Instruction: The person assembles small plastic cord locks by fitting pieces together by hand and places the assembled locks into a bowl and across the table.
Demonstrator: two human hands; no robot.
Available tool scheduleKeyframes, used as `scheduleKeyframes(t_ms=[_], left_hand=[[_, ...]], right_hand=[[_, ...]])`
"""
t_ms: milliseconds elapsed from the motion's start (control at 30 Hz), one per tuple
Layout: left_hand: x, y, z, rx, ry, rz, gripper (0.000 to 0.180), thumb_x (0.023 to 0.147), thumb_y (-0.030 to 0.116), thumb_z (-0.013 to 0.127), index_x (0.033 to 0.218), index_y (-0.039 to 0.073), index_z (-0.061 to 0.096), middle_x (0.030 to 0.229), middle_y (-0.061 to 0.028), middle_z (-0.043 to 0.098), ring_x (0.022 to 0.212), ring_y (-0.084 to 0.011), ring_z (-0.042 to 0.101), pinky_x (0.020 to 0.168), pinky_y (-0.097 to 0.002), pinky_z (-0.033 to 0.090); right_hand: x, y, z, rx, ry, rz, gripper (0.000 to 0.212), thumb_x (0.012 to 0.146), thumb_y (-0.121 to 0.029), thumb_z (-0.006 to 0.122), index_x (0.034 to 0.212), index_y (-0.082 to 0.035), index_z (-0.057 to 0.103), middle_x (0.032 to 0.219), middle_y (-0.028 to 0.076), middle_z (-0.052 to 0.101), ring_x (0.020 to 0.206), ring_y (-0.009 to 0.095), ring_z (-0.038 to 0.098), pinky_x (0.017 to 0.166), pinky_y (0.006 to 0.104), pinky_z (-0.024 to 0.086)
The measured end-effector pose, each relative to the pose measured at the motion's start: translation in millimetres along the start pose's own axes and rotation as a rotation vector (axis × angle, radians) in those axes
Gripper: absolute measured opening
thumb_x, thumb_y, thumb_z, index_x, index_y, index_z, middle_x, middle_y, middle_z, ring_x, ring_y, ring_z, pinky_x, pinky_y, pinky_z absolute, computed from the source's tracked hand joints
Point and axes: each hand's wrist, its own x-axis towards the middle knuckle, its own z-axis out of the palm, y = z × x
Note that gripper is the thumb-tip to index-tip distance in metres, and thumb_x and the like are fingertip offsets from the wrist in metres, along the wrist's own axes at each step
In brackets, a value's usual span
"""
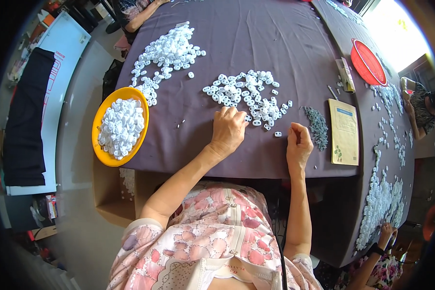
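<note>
My left hand (228,129) is closed, its fingertips at the near edge of a loose cluster of small white oval plastic pieces (263,110) with two holes each. Whatever those fingers grip is hidden behind the knuckles. To its right, my right hand (298,147) is raised at the table's front edge with thumb and fingers pinched together; I cannot make out anything in the pinch. One single white piece (278,134) lies between the two hands. Just right of my right hand is a small heap of thin grey-green bits (317,126).
A yellow bowl (99,149) full of white pieces stands at the left table edge, beside a larger white heap (171,47). A tan packet (344,145) lies right. Beyond it are a red basket (369,63) and other people's hands (385,234) at an adjoining table.
</note>
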Motion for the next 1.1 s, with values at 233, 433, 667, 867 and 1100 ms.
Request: scheduleKeyframes(t_ms=[233, 433, 667, 867, 1100], left_hand=[[-4, 1, -1, -0.110, 0.069, -0.034, 0.007, 0.077, 0.006, 0.064, 0.084, 0.007, 0.062, 0.077, -0.0013, 0.058, 0.074, -0.0163, 0.055, 0.067, -0.0328, 0.043], [-16, 13, -14, -0.984, -0.140, -0.534, 0.004, 0.088, 0.004, 0.057, 0.086, 0.003, 0.061, 0.074, 0.0010, 0.062, 0.066, -0.0041, 0.057, 0.056, -0.0201, 0.045], [-29, 12, -14, -1.455, -0.105, -0.755, 0.011, 0.089, 0.009, 0.058, 0.097, 0.002, 0.061, 0.078, -0.0033, 0.065, 0.070, -0.0085, 0.061, 0.062, -0.0212, 0.050], [-31, 14, -21, -1.362, -0.085, -0.653, 0.010, 0.088, 0.011, 0.061, 0.093, 0.002, 0.063, 0.078, -0.0035, 0.065, 0.066, -0.0081, 0.060, 0.060, -0.0212, 0.050], [-37, 1, -27, -1.305, -0.110, -0.639, 0.010, 0.087, 0.011, 0.062, 0.087, 0.001, 0.065, 0.071, -0.0011, 0.063, 0.059, -0.0056, 0.055, 0.054, -0.0197, 0.047]], right_hand=[[1, -8, 0, -0.008, -0.042, -0.156, 0.007, 0.081, 0.002, 0.058, 0.087, -0.002, 0.061, 0.082, 0.009, 0.059, 0.068, 0.018, 0.058, 0.059, 0.0275, 0.045], [-13, -48, 13, 0.204, -0.209, -0.100, 0.007, 0.081, 0.003, 0.058, 0.086, 0.000, 0.061, 0.081, 0.009, 0.059, 0.068, 0.016, 0.059, 0.059, 0.0254, 0.045], [-27, -58, 44, 0.628, -0.370, 0.277, 0.007, 0.086, 0.001, 0.058, 0.091, -0.002, 0.063, 0.081, -0.002, 0.061, 0.073, 0.004, 0.055, 0.065, 0.0185, 0.045], [-25, -56, 52, 0.599, -0.379, 0.261, 0.006, 0.086, 0.002, 0.058, 0.090, 0.000, 0.061, 0.081, -0.001, 0.061, 0.075, 0.005, 0.057, 0.067, 0.0187, 0.046], [-25, -64, 55, 0.610, -0.475, 0.278, 0.005, 0.087, 0.001, 0.056, 0.089, 0.000, 0.061, 0.079, 0.001, 0.060, 0.070, 0.006, 0.058, 0.062, 0.0201, 0.047]])
